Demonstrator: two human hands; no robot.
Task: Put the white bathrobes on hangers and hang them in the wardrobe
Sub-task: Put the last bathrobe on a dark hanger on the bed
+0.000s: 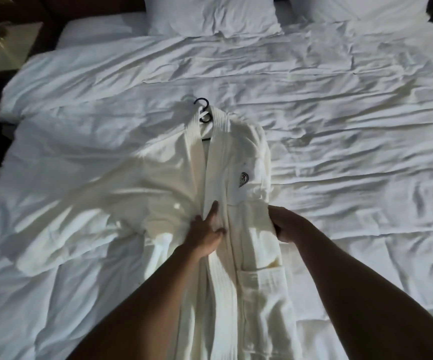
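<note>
On the bed [340,113] before you, the white bathrobe [236,157] lies flat, its collar round a dark hanger [203,113]. Your left hand [206,233] presses straight fingers on the front band; your right hand [285,224] grips the waist edge. Soft, thick and limp, it will likely sag, so lift by the hook. Most of the hanger is hidden, and no wardrobe shows.

Both bare forearms extend forward from the lower edge of the view, converging slightly. Left hand [206,233]: palm down, index finger straight and pointing forward, remaining fingers bent under. Right hand [286,224]: knuckles uppermost, fingers curled downward in a grip, fingertips hidden; the wrist is flexed slightly inward.
</note>
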